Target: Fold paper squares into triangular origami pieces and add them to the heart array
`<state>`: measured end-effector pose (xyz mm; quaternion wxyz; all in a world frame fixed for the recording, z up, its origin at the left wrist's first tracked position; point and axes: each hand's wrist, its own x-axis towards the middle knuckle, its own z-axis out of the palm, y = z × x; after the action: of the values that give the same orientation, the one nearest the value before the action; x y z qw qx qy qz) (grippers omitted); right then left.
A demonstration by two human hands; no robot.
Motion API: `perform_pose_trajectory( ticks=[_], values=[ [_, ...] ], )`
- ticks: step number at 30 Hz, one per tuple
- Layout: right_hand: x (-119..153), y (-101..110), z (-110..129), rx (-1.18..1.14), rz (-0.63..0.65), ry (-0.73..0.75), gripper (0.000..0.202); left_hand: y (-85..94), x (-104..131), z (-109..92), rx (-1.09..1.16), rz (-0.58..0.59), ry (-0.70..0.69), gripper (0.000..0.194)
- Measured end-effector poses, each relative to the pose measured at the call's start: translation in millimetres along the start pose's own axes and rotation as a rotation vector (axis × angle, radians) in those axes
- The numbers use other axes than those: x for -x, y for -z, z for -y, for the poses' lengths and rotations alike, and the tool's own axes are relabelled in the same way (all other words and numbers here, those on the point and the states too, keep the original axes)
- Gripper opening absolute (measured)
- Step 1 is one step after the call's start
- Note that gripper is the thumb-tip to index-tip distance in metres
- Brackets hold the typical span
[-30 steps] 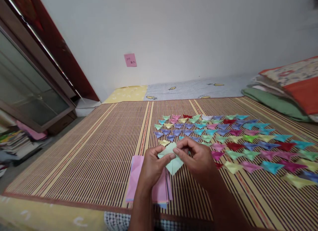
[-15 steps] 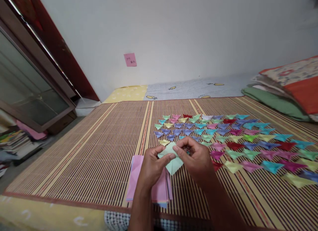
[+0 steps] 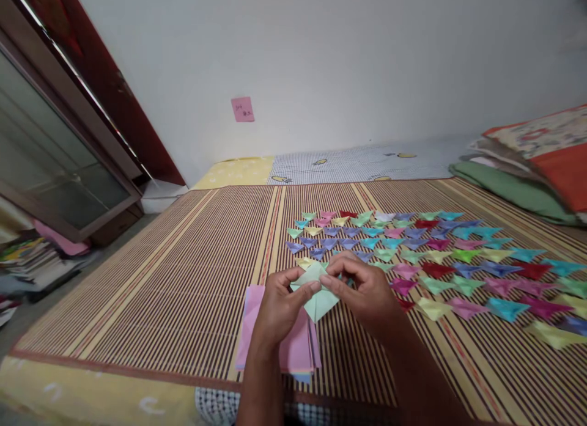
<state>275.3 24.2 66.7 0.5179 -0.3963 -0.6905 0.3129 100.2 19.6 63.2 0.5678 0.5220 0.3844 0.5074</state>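
Between my two hands is a pale green sheet of folding paper (image 3: 320,305), creased into a small diamond with one corner pointing down toward me. My left hand (image 3: 283,301) pinches its left side, the thumb lying on the front. On the upper right edge, the thumb and fingers of my right hand (image 3: 364,288) grip the paper, close to the left thumb. Beneath my left wrist lies a stack of pink and blue paper sheets (image 3: 298,349). Rows of folded paper pieces (image 3: 433,308) in many colours spread beyond and to the right of my hands.
A striped bamboo mat (image 3: 183,279) covers the bed. Folded bedding and a green pillow (image 3: 509,190) lie at the far right. A pink note (image 3: 243,109) is stuck to the white wall (image 3: 343,65). Books (image 3: 36,264) are piled at the left beside a glass-paned door (image 3: 68,151).
My right thumb has slid slightly down and left along the paper, nearer the left thumb. The view has shifted a little; both hands keep hold of the green paper.
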Motion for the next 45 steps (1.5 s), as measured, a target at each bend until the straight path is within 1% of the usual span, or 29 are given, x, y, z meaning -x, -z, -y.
perform_pose_trajectory(
  ticks=[6,11,14,19,21,25,28,31,33,36,40,45],
  values=[
    [0.3,-1.4,-2.5,-0.035,0.001,-0.034,0.012,1.2,0.4,1.9,0.018,0.000,0.009,0.029],
    [-0.4,0.1,-6.3,-0.086,0.009,0.005,0.022,2.5,0.6,2.4,-0.008,0.028,0.000,0.029],
    [0.2,-2.3,-4.6,-0.087,-0.026,0.016,0.024,0.3,0.9,2.0,-0.046,0.028,0.001,0.027],
    [0.8,-9.5,4.1,-0.021,-0.122,0.042,0.026,-3.1,1.9,-1.3,-0.104,0.028,-0.025,0.028],
    [0.4,-10.8,6.5,-0.013,-0.122,0.034,0.023,-2.4,2.6,-2.1,-0.115,0.037,-0.032,0.028],
    [0.7,-9.8,6.4,-0.041,-0.085,-0.025,0.007,0.3,3.1,-0.6,-0.088,0.037,-0.016,0.028],
    [2.0,-7.6,4.2,-0.070,-0.054,-0.055,0.007,1.6,2.8,1.0,-0.076,0.048,-0.006,0.029],
    [2.6,-5.3,3.6,-0.084,-0.079,-0.073,0.006,2.5,2.5,1.8,-0.053,0.057,0.005,0.027],
    [2.2,-4.0,5.1,-0.058,-0.095,-0.031,0.006,2.9,2.3,2.1,-0.039,0.054,0.001,0.026],
    [1.2,-2.9,8.6,0.010,-0.075,0.040,0.004,2.8,2.2,2.2,-0.034,0.051,-0.014,0.023],
    [0.5,-2.2,10.3,0.075,-0.081,0.069,0.007,0.7,2.6,0.5,-0.028,0.043,-0.020,0.020],
    [0.0,-0.5,9.0,0.120,-0.096,0.116,0.015,-1.1,2.0,-0.8,-0.021,0.017,-0.029,0.022]
  ],
)
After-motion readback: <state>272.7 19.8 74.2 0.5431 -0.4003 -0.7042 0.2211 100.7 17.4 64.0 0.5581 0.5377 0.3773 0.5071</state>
